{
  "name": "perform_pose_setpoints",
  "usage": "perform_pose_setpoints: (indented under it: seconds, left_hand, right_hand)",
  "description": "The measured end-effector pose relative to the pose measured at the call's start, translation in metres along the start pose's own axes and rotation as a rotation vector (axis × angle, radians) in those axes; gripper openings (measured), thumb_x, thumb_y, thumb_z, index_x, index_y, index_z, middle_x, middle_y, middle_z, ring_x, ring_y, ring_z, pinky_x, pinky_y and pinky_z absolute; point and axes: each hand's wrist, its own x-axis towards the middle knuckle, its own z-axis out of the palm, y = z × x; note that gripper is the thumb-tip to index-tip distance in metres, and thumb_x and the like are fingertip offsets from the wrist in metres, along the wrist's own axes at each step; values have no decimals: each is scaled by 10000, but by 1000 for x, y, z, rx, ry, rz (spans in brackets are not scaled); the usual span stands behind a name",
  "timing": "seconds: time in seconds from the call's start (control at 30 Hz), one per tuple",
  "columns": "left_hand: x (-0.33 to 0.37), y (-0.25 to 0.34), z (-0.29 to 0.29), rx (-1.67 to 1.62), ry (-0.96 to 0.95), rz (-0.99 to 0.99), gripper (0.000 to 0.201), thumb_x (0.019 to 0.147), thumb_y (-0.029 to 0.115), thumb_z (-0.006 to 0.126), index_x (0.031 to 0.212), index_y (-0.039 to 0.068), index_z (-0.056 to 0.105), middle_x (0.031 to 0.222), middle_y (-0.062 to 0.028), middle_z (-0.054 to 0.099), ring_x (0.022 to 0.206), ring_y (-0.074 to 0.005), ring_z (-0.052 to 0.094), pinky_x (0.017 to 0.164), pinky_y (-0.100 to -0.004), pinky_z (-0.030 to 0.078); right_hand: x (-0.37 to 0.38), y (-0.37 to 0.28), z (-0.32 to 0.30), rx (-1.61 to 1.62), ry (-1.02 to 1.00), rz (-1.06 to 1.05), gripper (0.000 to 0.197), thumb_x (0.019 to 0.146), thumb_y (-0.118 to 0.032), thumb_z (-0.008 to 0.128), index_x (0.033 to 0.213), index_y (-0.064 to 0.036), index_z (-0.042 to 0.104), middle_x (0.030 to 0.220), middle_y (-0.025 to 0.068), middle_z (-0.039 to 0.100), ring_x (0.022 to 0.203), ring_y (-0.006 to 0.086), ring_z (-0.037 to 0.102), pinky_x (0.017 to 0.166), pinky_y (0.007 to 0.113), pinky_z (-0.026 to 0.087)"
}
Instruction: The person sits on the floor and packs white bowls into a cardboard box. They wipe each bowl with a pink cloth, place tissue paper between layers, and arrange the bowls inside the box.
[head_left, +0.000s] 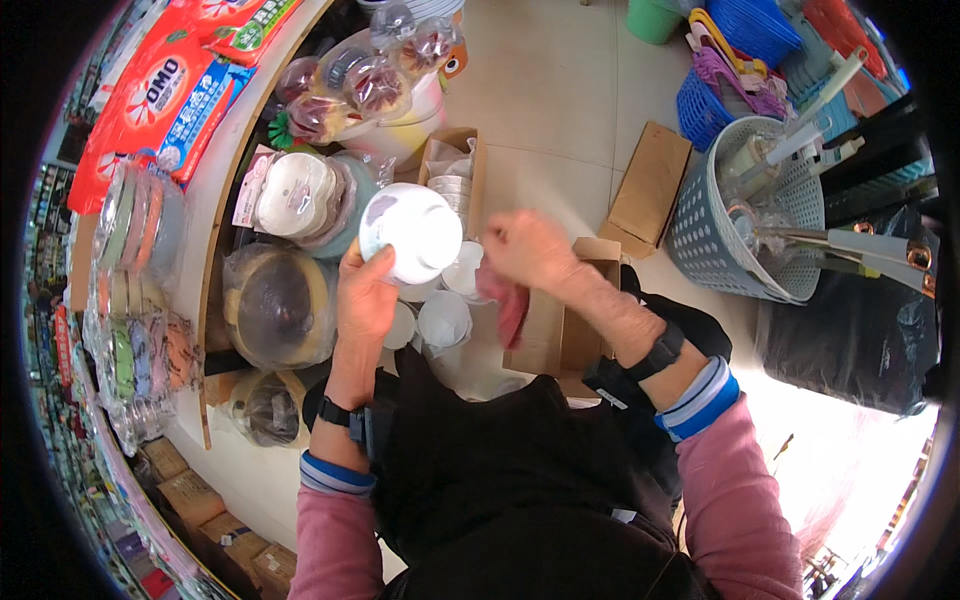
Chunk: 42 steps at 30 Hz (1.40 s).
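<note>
A white bowl with a grey-purple pattern on its side is gripped by my left hand, thumb against its wall. My right hand, slightly blurred, is closed just right of the bowl and apart from it. From that hand hangs a dark pink cloth. Below the two hands, several white bowls or dishes stand on the floor, some with a thin wrapping. To their right is an open cardboard box, partly covered by my right forearm.
A narrow carton of wrapped white bowls stands ahead. A flat brown carton and a grey perforated basket of long-handled utensils are on the right. Wrapped pans and a shelf with detergent bags line the left.
</note>
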Motion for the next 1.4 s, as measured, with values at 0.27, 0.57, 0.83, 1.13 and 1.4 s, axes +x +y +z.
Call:
perform_pose_setpoints:
  seconds: [0.27,0.57,0.83,1.13,1.4]
  left_hand:
    - [-8,-19,25,1338,-531,498,186,740,12,633,916,5,575,873,-105,645,779,-204,636,618,-335,490]
    - [21,-47,32,1470,-504,761,368,693,14,605,1057,59,590,1239,-158,529,1213,-339,457,1048,-500,320]
    - [4,-150,-102,2307,-727,325,672,689,28,658,1318,175,473,1434,-166,325,1370,-350,258,1068,-614,203]
    - [42,-169,-121,1963,-224,-225,114,696,158,641,750,80,706,862,-115,685,899,-289,652,894,-475,477]
    - [21,-32,-36,885,166,-397,234,717,6,577,937,-75,573,752,-167,641,539,-239,648,439,-317,517]
  right_hand:
    - [-3,3,-25,549,-395,281,697,768,-583,596,877,104,642,790,197,650,713,262,629,640,394,506]
    - [-8,51,-44,153,-183,422,423,780,-221,477,1020,106,601,935,274,635,872,385,628,817,415,486]
    - [-22,101,-84,482,109,491,403,787,-188,472,969,154,584,827,238,629,757,275,620,724,373,487]
    - [-30,94,-96,563,89,419,408,822,-166,506,1039,178,550,919,171,632,807,189,596,716,310,490]
    - [-42,63,-103,710,5,412,448,813,-174,532,1087,180,518,978,201,622,847,222,620,733,324,512]
